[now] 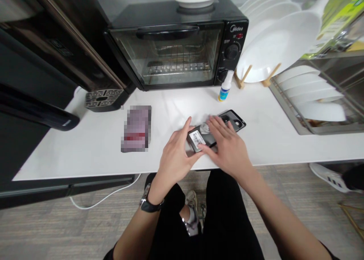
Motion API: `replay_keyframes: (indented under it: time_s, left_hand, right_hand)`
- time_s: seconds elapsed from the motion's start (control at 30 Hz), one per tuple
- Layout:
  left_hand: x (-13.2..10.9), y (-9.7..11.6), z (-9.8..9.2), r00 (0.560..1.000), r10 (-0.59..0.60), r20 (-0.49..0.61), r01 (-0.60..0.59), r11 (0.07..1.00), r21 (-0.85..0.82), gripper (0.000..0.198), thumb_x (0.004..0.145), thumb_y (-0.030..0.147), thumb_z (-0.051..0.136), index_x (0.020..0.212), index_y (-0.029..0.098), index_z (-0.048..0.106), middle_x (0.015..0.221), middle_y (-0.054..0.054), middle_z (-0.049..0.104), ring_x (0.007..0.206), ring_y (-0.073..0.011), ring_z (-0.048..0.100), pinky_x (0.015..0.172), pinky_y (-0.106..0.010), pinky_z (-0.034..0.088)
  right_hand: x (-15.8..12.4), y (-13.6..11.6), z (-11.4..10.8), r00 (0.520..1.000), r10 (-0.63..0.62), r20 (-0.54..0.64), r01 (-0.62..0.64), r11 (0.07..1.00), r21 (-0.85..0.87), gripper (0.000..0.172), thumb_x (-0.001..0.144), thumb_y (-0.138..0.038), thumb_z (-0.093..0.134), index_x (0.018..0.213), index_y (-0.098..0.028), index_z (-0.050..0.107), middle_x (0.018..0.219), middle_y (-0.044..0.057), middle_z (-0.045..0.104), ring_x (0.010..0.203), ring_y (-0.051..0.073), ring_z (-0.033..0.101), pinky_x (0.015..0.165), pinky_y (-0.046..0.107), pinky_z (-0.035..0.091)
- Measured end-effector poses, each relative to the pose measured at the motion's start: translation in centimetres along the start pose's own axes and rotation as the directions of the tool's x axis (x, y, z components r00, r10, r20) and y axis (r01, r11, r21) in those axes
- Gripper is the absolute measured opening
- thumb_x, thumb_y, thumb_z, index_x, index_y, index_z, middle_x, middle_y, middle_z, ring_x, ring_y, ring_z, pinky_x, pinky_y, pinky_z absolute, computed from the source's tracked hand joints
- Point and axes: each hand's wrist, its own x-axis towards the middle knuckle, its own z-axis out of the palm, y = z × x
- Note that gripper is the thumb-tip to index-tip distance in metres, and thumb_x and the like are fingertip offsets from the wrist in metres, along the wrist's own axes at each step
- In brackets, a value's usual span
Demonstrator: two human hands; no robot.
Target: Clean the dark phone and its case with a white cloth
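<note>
A dark smartphone [237,120] lies on the white counter with its back and round camera lenses facing up. A white barcode label [196,138] is on its near end. My left hand [176,153] braces that end, thumb and forefinger spread along its two sides. Across the phone's back lies my right hand [229,148], fingers pressed down beside a crumpled greyish-white wipe [204,128] that is partly under them. Its thumb touches the label's lower edge. My right hand hides the middle of the phone.
A small spray bottle [224,87] stands before the toaster oven [176,55]. To the left lies a pixelated flat purple item [136,129], near a machine's drip tray [104,98]. White plates [280,43] lean in a wooden rack, and a dish basin [301,125] is at right.
</note>
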Motion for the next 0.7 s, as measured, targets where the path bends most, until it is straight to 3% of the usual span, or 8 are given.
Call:
replay_keyframes:
  time_s: [0.17,0.3,0.47,0.53,0.7]
  left_hand:
    - [-0.2,-0.3,0.1,0.999,0.047,0.011,-0.048,0.998,0.044,0.104,0.091,0.024,0.080,0.173,0.029,0.018,0.154,-0.014,0.060,0.138,-0.0321,0.059,0.117,-0.052,0.051]
    - [-0.2,0.1,0.2,1.000,0.020,0.012,-0.021,0.998,0.053,0.109,0.084,0.009,0.078,0.172,0.031,0.019,0.151,-0.010,0.062,0.139,-0.0299,0.058,0.120,-0.050,0.049]
    - [0.2,0.2,0.0,1.000,0.004,0.010,-0.004,1.000,0.009,0.112,0.084,0.027,0.090,0.172,0.034,0.021,0.150,-0.007,0.064,0.137,-0.0294,0.059,0.121,-0.050,0.048]
    - [0.2,0.2,0.0,1.000,0.000,0.008,0.000,1.000,-0.002,0.112,0.084,0.026,0.090,0.171,0.036,0.022,0.151,-0.006,0.064,0.138,-0.0290,0.059,0.121,-0.050,0.048]
    - [0.2,0.2,-0.1,1.000,-0.010,0.011,0.010,1.000,-0.013,0.113,0.083,0.025,0.091,0.171,0.037,0.022,0.151,-0.005,0.064,0.139,-0.0283,0.059,0.121,-0.049,0.048]
  right_hand:
    - [-1.3,-3.1,-0.5,0.976,-0.170,0.133,0.158,0.983,0.098,0.073,0.110,-0.060,0.045,0.159,-0.007,0.050,0.168,0.012,0.049,0.158,0.029,0.046,0.131,0.057,0.040]
    - [-3.5,-1.6,-2.2,0.963,-0.203,0.176,0.190,0.978,0.088,0.065,0.112,-0.055,0.043,0.161,-0.013,0.048,0.170,0.007,0.046,0.159,0.026,0.044,0.129,0.058,0.044]
    - [-4.2,3.1,-3.5,0.995,-0.036,0.089,0.043,0.996,-0.078,0.067,0.112,-0.056,0.041,0.163,-0.013,0.045,0.168,0.013,0.048,0.156,0.031,0.048,0.125,0.061,0.047]
    - [-3.5,4.5,-3.3,0.998,0.032,0.052,-0.026,0.993,-0.111,0.068,0.112,-0.058,0.038,0.162,-0.013,0.047,0.166,0.014,0.050,0.154,0.033,0.051,0.124,0.063,0.046]
    - [-0.8,4.2,-1.5,0.995,0.097,-0.032,-0.100,0.988,-0.116,0.084,0.107,-0.072,0.039,0.158,-0.006,0.051,0.162,0.020,0.055,0.152,0.037,0.053,0.125,0.066,0.044]
